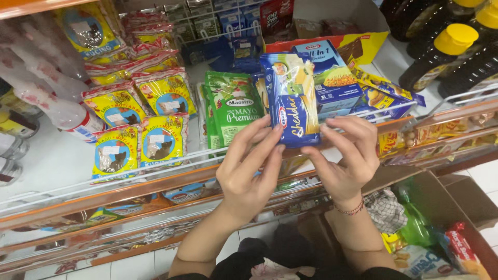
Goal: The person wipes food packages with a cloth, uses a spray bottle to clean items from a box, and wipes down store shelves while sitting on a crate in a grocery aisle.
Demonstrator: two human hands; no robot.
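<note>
Both hands, left hand [248,171] and right hand [346,158], pinch the blue cheese pack's [293,98] bottom edge, hovering over the shelf's wire rail [155,165], green mayo pouches [234,106] just beside.

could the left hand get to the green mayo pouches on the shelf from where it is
Probably yes: the left hand is just below the green mayo pouches, with only the low wire shelf rail between. It would first have to let go of the blue cheese pack.
</note>
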